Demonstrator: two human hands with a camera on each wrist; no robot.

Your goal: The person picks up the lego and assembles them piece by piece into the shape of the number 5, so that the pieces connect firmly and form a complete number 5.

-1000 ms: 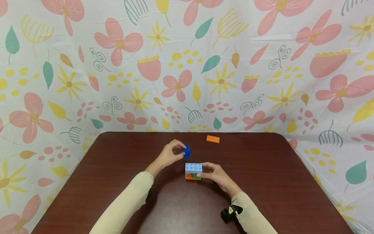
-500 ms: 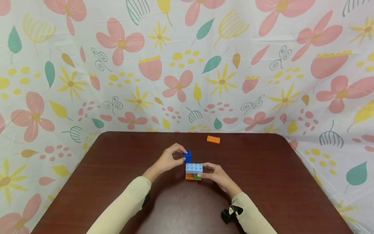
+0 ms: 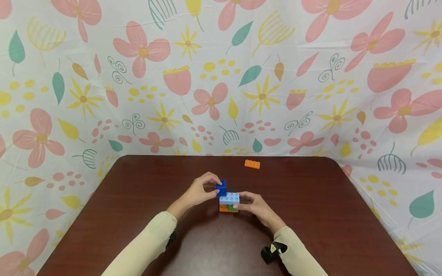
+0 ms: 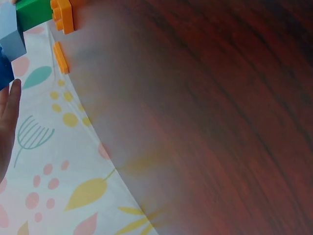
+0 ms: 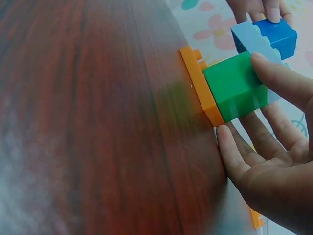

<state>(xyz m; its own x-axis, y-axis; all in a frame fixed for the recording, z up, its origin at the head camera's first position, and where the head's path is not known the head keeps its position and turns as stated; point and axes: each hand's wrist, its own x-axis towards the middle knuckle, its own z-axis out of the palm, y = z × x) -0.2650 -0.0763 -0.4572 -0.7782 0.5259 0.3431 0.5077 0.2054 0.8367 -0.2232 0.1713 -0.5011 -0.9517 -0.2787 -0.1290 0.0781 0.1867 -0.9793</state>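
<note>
Between thumb and fingers my left hand (image 3: 199, 190) pinches a dark blue toy brick (image 3: 221, 188) at the left end of a light blue brick (image 3: 229, 197). In the right wrist view the dark blue brick (image 5: 279, 38) sits against the studded side of the light blue brick (image 5: 257, 41). Below that, a green brick (image 5: 236, 87) stands on an orange base plate brick (image 5: 201, 88), leaving a gap under the light blue one's left part. My right hand (image 3: 257, 205) grips this stack from the right, its thumb against the green brick.
A separate orange studded plate brick (image 3: 252, 164) lies near the far edge of the dark wooden table (image 3: 293, 184). Behind the table hangs a flower-patterned cloth (image 3: 214, 126). A black device (image 3: 272, 251) is strapped at the right wrist.
My left hand has brought the dark blue brick down and toward me, from behind the stack to the light blue brick's left end. My right hand and the stack stay put.
</note>
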